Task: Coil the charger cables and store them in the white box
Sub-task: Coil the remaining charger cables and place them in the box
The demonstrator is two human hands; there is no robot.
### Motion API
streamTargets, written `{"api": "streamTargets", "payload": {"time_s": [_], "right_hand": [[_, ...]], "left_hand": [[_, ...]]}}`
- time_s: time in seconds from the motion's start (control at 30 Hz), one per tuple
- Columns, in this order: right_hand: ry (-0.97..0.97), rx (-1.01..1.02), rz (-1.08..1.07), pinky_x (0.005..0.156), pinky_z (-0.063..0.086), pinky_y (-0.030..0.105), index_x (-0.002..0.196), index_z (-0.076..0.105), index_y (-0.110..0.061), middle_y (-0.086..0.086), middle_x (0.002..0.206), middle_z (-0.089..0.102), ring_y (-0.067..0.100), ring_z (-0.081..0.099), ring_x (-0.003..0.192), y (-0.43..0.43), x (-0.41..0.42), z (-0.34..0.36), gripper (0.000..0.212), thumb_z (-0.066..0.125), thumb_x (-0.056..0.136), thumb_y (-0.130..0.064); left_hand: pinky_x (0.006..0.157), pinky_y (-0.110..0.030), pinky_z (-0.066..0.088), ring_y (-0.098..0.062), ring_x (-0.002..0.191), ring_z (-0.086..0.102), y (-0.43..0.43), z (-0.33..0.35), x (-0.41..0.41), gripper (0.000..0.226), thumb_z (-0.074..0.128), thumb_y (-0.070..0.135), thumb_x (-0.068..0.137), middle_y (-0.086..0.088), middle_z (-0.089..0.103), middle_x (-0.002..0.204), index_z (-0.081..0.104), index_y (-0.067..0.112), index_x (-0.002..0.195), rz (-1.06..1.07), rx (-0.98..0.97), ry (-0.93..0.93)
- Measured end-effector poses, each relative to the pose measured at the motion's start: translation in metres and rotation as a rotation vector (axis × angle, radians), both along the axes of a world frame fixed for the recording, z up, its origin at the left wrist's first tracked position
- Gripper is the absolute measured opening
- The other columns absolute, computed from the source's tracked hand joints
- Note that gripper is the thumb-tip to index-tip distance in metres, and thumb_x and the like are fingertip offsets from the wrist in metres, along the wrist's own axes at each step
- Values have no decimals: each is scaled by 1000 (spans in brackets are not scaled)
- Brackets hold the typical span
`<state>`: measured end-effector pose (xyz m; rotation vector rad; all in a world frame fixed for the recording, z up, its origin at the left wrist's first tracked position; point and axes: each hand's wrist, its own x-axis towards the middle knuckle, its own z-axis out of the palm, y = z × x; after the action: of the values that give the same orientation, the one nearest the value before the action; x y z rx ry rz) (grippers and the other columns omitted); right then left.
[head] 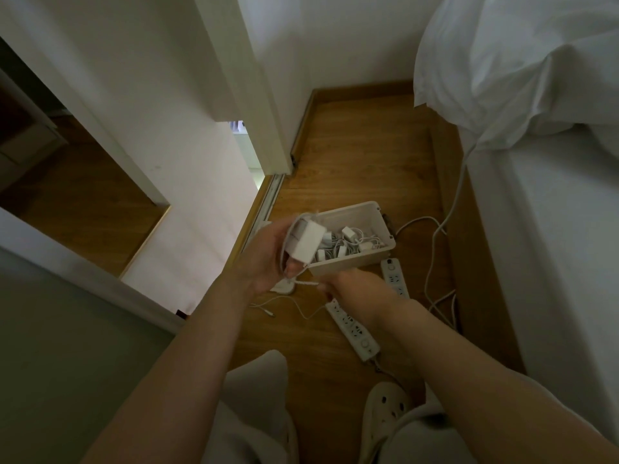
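the left hand (268, 254) was raised over the near left corner of the white box (351, 262), its grip curled round a square, smooth white charger brick (306, 244), thumb on the lower edge. a thin white cord (306, 282) looped around the brick and ran down from it to the right hand (355, 293), whose grip pinched the cord at the fingertips, just below the box's front wall. the hand was seen from the back, so the fingers themselves were mostly hidden.

the box was a rectangular, matt plastic tub with rounded corners, standing open on the wooden floor (361, 155). inside lay a tangle of small white chargers (348, 239) and coiled leads.

two long white power strips (355, 333) lay on the floor beside and under the right forearm. a thinner loose lead (291, 304) curved across the boards near the left wrist. a thick pale cable (435, 262) snaked along the bed (552, 229), which was covered in creased white cloth.
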<state>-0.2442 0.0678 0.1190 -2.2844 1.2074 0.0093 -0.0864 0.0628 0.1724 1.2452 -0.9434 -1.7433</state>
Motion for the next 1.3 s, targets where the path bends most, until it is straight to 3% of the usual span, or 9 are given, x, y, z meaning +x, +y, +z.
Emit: {"api": "streamTargets", "payload": {"time_s": [0.23,0.4,0.73,0.83,0.97,1.03,1.1,1.23,1.3], "right_hand": [[125,-200,-5,81,52,36,96,62,-12,6,99,62,21,60,88,-10,-12,13,28,41,98,-30],[163,-236,-50,78,50,32,92,62,-14,3,92,63,19,59,85,-15,-18,16,38,39,98,-44],[-93,-328,-142,52,36,22,87,62,-16,-6,68,51,8,48,58,0,-6,27,39,32,101,-37],[-125,-320,-80,54,36,23,90,60,-18,-8,66,48,6,44,56,9,-2,31,37,30,101,-36],[-148,-236,-4,63,41,24,102,58,-19,-2,84,60,14,55,73,16,2,30,33,28,102,-32],[-169,-185,10,55,34,19,106,55,-18,-4,82,54,12,53,72,16,5,28,28,29,102,-28],[-188,-170,16,52,32,20,110,51,-15,0,84,56,16,55,73,16,8,26,22,31,102,-22],[-269,-145,34,59,37,26,119,46,-17,7,95,64,14,49,68,19,11,20,21,37,100,-12],[-325,-91,23,55,35,22,121,45,-19,0,82,60,10,46,60,18,12,18,23,37,100,-12]], "left_hand": [[46,-21,37,-20,60,51,9,-2,9,40,50,52,84,-6,59,75,61,15,95,-383,-73,-588],[52,-20,46,-16,71,59,12,-8,14,23,55,39,90,-1,60,87,59,18,97,-484,-31,-915],[54,-24,55,-16,69,64,9,-20,15,25,53,37,93,1,53,95,41,21,108,-139,-191,-1109],[59,-30,58,-20,71,65,6,-21,12,24,51,33,95,1,52,93,39,18,108,7,-211,-1046],[47,-15,51,-11,70,58,1,-19,7,21,47,28,97,2,47,88,35,13,104,208,-167,-894],[67,-28,58,-21,86,61,-2,-20,9,17,46,29,97,-7,53,100,39,14,101,282,-103,-800],[76,-39,57,-31,95,63,-1,-19,6,13,43,25,99,-16,58,107,47,12,102,339,-38,-570],[66,-35,58,-28,83,63,-1,-8,-7,27,34,18,102,-19,60,102,49,3,119,397,20,108],[68,-39,58,-29,87,62,-3,-5,-9,29,35,20,102,-22,58,104,51,2,118,452,80,376]]}}
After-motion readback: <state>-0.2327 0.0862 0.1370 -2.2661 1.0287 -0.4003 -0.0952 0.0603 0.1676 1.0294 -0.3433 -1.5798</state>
